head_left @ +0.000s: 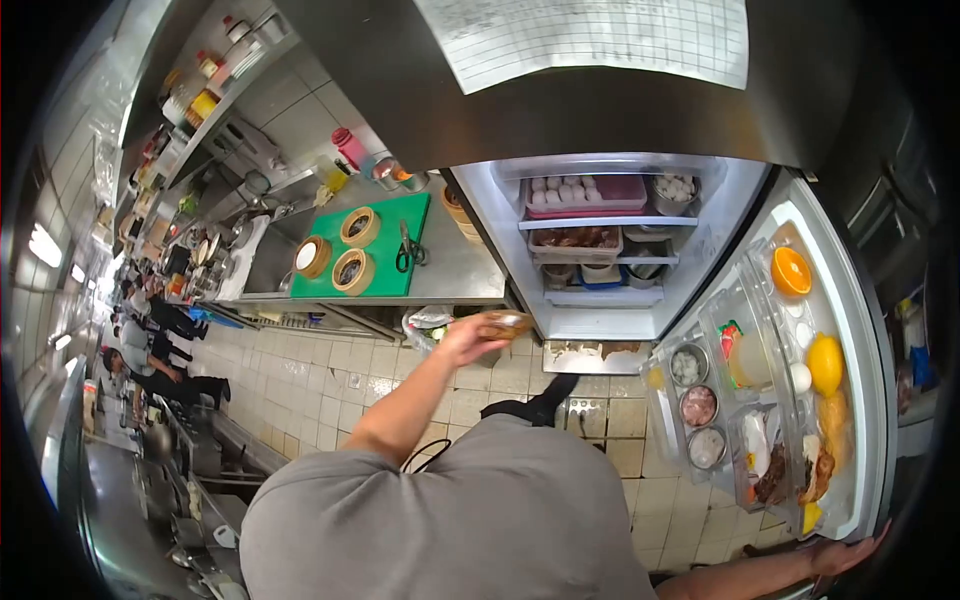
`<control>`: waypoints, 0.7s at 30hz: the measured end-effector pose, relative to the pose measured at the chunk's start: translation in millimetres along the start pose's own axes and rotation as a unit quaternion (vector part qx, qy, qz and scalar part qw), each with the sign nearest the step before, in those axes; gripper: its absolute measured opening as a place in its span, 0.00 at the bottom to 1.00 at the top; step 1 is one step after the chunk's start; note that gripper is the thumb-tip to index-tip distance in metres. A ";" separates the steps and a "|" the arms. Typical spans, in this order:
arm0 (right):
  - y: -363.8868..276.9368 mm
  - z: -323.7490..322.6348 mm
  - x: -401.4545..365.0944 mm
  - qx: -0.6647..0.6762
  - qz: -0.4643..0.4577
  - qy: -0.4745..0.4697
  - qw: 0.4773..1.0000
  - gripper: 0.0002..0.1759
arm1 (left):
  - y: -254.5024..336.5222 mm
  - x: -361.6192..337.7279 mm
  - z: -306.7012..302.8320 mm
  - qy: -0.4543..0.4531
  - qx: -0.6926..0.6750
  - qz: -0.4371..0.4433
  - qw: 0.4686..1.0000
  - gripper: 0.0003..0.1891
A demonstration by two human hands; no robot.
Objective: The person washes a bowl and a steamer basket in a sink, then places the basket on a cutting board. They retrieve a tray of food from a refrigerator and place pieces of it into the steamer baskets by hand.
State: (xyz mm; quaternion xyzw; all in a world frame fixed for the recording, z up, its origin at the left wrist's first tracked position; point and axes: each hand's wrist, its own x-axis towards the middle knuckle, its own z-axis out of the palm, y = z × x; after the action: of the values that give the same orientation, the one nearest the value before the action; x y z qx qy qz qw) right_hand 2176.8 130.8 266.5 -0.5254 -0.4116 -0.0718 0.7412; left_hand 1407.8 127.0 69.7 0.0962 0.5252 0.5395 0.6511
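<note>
A person's left hand (463, 342) closed around a shallow dish (507, 322) of brown food at frame centre, before the open fridge (600, 310). The right hand (850, 555), its grip unclear, lay on the fridge door (860, 400) at lower right. The dish's oval ran left-right, mouth upward; carrying it well likely meant keeping the rim level.

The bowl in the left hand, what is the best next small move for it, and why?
Probably carry the bowl onto the bare bottom shelf of the fridge. The left hand holds the bowl just outside the open fridge, the upper shelves look full, and the right hand is on the open door.
</note>
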 end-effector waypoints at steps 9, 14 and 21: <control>-82.4 28.4 -85.9 0.281 -0.277 0.030 0.918 0.25 | 81.9 -18.2 -37.1 0.086 0.049 0.163 0.982 0.34; -201.8 261.8 -223.8 0.253 0.297 -0.373 0.842 0.23 | 94.2 11.7 5.5 -0.096 0.144 0.070 0.982 0.26; 19.8 619.9 -271.0 0.010 -0.178 -0.464 0.868 0.20 | 69.3 22.9 -59.8 -0.111 0.325 0.085 0.935 0.22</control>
State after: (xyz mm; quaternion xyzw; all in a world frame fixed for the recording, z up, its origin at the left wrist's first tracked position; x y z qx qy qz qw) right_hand 1679.6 570.6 134.0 -0.4085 -0.7950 0.0538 0.4451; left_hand 1316.0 146.7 78.6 0.4061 0.5864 0.3783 0.5900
